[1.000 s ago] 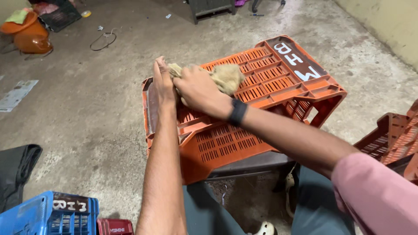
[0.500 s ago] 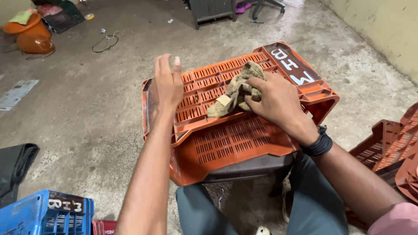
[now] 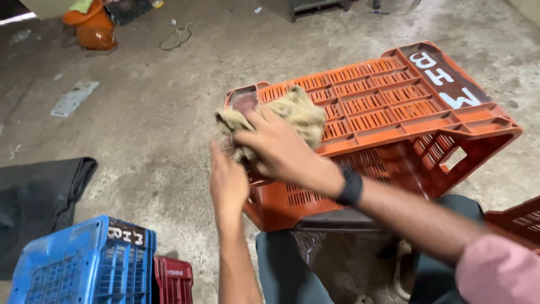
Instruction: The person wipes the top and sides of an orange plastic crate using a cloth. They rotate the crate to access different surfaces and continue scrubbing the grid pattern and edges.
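Fingers of the right hand curl down over a tan rag, pressing it on the near-left corner of the orange crate, centre of frame; the rag bunches under and beyond the fingertips, spilling toward upper right of the hand. Left hand sits just below-left of the rag, at the crate's left edge, fingers bent against that corner and touching the rag's lower fringe (can't tell if they actually pinch cloth or only brace the crate). Crate lies upside down and tilted, white painted letters on its far right end, resting across the person's lap. Black wristband on the right wrist, pink sleeve at lower right. Blue crate lower left, small red crate beside it, dark cloth at left edge, orange pot upper left on the concrete floor
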